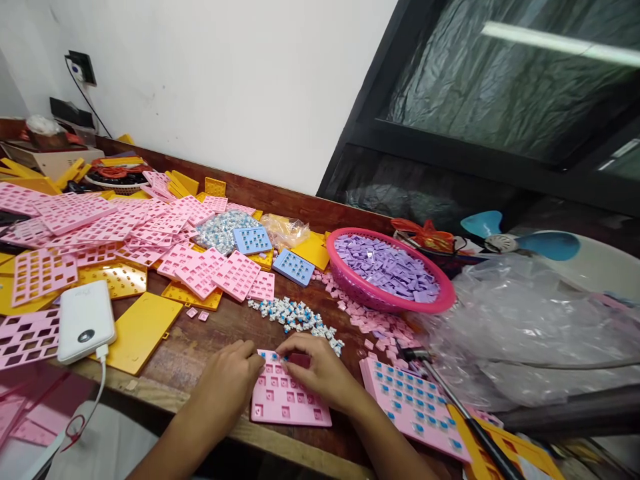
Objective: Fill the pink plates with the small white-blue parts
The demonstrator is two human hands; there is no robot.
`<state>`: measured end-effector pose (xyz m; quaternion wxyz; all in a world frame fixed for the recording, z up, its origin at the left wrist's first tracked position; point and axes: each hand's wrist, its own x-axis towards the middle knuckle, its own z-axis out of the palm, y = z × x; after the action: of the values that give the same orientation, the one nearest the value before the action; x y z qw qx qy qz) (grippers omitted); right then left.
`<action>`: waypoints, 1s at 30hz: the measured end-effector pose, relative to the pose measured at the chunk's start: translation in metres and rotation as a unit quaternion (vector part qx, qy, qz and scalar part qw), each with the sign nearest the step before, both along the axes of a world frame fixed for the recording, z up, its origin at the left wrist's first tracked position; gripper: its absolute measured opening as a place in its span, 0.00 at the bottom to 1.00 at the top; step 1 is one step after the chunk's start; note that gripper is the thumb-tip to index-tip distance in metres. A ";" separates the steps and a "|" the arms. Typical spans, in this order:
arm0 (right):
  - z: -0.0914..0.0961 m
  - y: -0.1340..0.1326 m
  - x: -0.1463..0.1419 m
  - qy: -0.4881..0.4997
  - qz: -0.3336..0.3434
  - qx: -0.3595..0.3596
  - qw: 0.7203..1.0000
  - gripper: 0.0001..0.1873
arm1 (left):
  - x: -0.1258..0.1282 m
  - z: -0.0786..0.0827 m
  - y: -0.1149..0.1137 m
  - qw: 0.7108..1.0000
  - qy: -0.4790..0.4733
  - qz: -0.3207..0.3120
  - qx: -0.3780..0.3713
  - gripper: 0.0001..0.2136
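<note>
A pink panel (293, 393) with rows of square holes lies flat near the table's front edge. A few small blue-topped pieces sit along its far row. At the panel's upper left corner is my left hand (233, 367), fingers curled together, the tips beside a blue piece; whatever they grip is hidden. My right hand (315, 370) arches over the far edge, with thumb and forefinger closed around a small white-and-blue switch at a hole. Just beyond lies a loose heap of such switches (295, 315). Right of my forearm is another pink panel (413, 407) holding many blue-topped pieces.
A pink basket (450, 303) holds purple tiles, with pink tiles (350, 310) spilled beside it. A hammer (475, 427) rests at right near plastic sheeting (500, 327). Stacked pink panels (75, 213), yellow plates (143, 331) and a white power bank (86, 317) crowd the left.
</note>
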<state>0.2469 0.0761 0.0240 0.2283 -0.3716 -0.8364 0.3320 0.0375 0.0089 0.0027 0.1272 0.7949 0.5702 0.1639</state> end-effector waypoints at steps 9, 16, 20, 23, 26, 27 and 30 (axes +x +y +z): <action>-0.004 0.003 0.003 0.010 -0.005 -0.020 1.000 0.15 | -0.003 -0.003 0.000 0.998 -0.068 -0.001 -0.006 0.11; -0.015 0.012 0.008 0.034 -0.030 -0.045 0.998 0.15 | -0.020 0.025 0.019 0.998 -0.056 0.010 0.013 0.09; -0.013 0.013 0.008 0.007 -0.048 -0.017 0.999 0.09 | -0.033 0.035 0.069 0.998 0.016 0.036 0.042 0.11; -0.012 0.011 0.007 0.006 -0.038 -0.002 0.999 0.07 | -0.034 0.032 0.101 0.992 0.109 0.061 0.022 0.12; -0.014 0.011 0.007 0.003 -0.034 0.007 0.999 0.06 | -0.029 0.027 0.117 0.984 0.158 0.075 0.014 0.14; -0.015 0.012 0.007 -0.001 -0.034 0.009 0.999 0.06 | -0.027 0.025 0.118 0.984 0.162 0.075 0.017 0.15; -0.016 0.012 0.007 -0.024 -0.036 0.025 0.999 0.05 | -0.022 0.022 0.119 0.983 0.170 0.071 0.022 0.15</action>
<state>0.2537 0.0880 0.0084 0.2294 -0.4038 -0.8356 0.2932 0.0156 0.1275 0.0243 -0.0015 0.7711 0.6349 0.0476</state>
